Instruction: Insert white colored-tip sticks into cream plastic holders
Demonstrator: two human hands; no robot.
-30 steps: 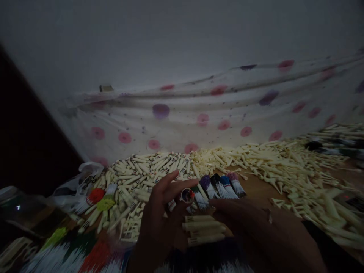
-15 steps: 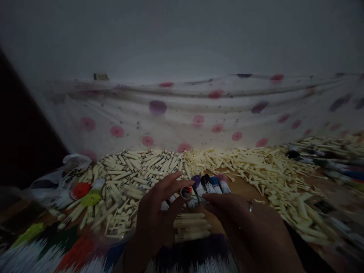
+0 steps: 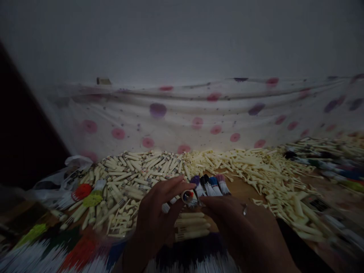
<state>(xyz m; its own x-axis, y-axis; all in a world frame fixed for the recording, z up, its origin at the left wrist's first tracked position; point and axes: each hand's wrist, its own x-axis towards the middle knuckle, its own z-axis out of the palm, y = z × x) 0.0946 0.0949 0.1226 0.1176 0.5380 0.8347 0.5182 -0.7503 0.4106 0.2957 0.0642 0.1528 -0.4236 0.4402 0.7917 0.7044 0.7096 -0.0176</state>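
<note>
My left hand (image 3: 160, 204) pinches a cream pen barrel (image 3: 187, 196) between thumb and fingers. Its round end faces me, with red and dark bits of colour inside. Close by on the right, the fingers of my right hand (image 3: 241, 220) are pressed together near that end; what they hold is too dark and small to make out. Beyond the hands lie bundles of thin white sticks with purple, black, blue and pink ends (image 3: 210, 185). Below the barrel, several cream barrels (image 3: 192, 225) lie side by side on the brown table (image 3: 241, 185).
Striped cream barrels (image 3: 148, 167) are heaped at the back left, slim cream parts (image 3: 256, 163) at the back right. Stick bundles with red (image 3: 82, 250) and other coloured ends line the front. A plastic bag (image 3: 68, 174) sits left, a small dark-screened device (image 3: 317, 204) right. Polka-dotted sheeting (image 3: 179, 117) covers the wall.
My right hand has moved slightly left, closer to the barrel's end. Thin sticks that showed between its fingertips and the barrel are now mostly hidden. My left hand keeps its hold.
</note>
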